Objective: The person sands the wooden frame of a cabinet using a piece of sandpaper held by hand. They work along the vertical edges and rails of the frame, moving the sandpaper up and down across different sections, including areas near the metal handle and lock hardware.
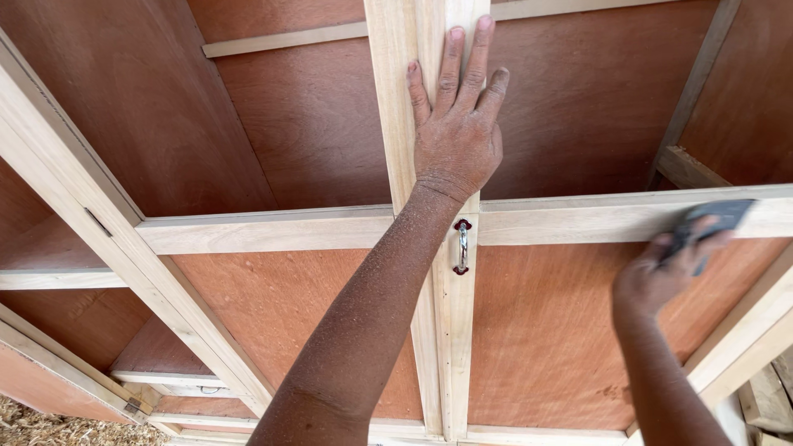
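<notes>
Right hand (pixel 661 272): blurred, clenched around a dark sanding block (pixel 712 221) on the horizontal rail (pixel 578 220).
Block: looks light, stiff; best gripped across its back.
Handle (pixel 462 246): metal, on the centre stile (pixel 450 330).
Left hand (pixel 457 124): released, flat on the stile, bracing the cabinet door.

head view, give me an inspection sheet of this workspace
surface: pale wood frame over reddish-brown panels, dusty
job's things: dark sanding block on the right crosspiece, blurred
clutter: nothing seen on the panels
hands: left hand flat on the centre stile, fingers spread; right hand gripping the sanding block
cables: nothing seen
surroundings: metal pull handle on the stile; hinge lower left; wood shavings on the ground; stacked offcuts lower right
</notes>
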